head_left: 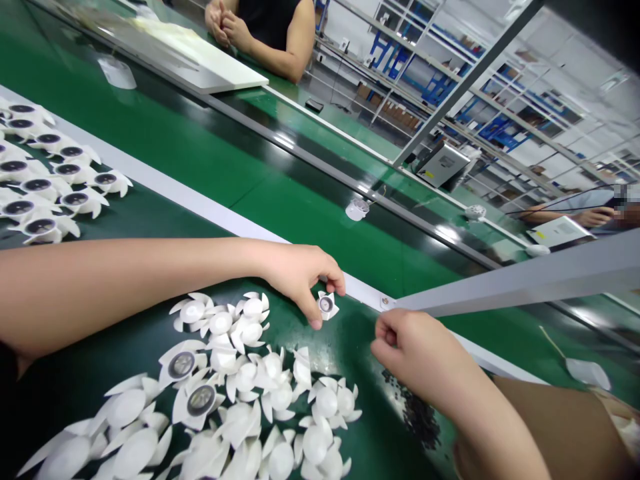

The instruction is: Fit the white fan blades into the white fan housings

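My left hand (305, 273) reaches across the bench, thumb and fingers curved around the edges of a small white fan impeller (326, 305). Its round metallic-looking hub faces up. To the right, my right hand (413, 343) is closed in a pinch above the bench; whatever its fingertips hold, if anything, is hidden. Below that hand lies a scatter of tiny black parts (420, 417). A loose heap of white fan impellers (245, 377) spreads in front of me, most with smooth caps up. Two impellers (201, 400) there show their open hubs.
More impellers (40, 187) stand in rows, dark hubs up, at the far left. A white rail (175, 190) edges the bench before a green conveyor (280, 180) carrying white round parts (357, 209). A slanted post (500, 280) rises at right. A brown box (550, 427) sits beside my right arm. Co-workers sit opposite.
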`<state>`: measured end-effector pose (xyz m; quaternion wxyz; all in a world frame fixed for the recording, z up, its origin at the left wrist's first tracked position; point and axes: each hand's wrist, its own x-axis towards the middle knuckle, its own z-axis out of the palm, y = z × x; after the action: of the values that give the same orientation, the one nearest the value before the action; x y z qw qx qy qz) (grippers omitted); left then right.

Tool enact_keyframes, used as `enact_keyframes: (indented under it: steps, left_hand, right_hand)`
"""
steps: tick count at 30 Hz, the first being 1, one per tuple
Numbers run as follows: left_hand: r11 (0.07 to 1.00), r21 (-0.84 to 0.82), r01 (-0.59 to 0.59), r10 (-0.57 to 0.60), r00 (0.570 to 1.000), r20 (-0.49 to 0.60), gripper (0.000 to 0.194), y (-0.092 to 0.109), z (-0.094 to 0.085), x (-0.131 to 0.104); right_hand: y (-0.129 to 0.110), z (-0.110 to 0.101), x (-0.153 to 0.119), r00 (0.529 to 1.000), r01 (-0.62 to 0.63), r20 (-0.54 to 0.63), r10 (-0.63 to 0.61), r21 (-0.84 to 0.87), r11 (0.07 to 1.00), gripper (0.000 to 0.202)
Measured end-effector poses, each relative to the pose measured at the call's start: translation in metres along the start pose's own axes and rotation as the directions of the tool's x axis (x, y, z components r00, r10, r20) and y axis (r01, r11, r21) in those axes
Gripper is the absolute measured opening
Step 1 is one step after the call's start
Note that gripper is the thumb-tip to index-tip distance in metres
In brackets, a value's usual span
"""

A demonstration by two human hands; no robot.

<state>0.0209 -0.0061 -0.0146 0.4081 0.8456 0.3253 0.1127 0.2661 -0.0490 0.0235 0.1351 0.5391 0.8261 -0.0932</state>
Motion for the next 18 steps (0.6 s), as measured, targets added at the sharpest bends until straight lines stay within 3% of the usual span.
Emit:
enact_keyframes:
  steps: [4,7,13,18]
  left_hand:
    - [0.998,0.006,-0.066,0.066,0.998,-0.001,0.049,-0.004,0.005,0.001]
    - [0.998,-0.003,-0.063,0.063,0.998,-0.006,0.049,-0.004,0.007,0.002]
    - [0.998,-0.005,-0.062,0.062,0.998,-0.007,0.048,-0.004,0.007,0.004]
    - [1.000,-0.021,-0.019,0.019,1.000,0.006,0.048,-0.001,0.005,0.003]
  right_hand:
    - [-0.014,0.006,0.008,0.952,0.277,-0.225,-0.209,0.333,0.901,0.011]
    - [-0.025,0.018,0.017,0.914,0.365,-0.328,-0.241,0.397,0.842,0.010]
    - [-0.031,0.032,0.025,0.889,0.376,-0.373,-0.264,0.271,0.886,0.009]
    - [-0.035,0.029,0.022,0.814,0.410,-0.408,-0.413,-0.100,0.906,0.008]
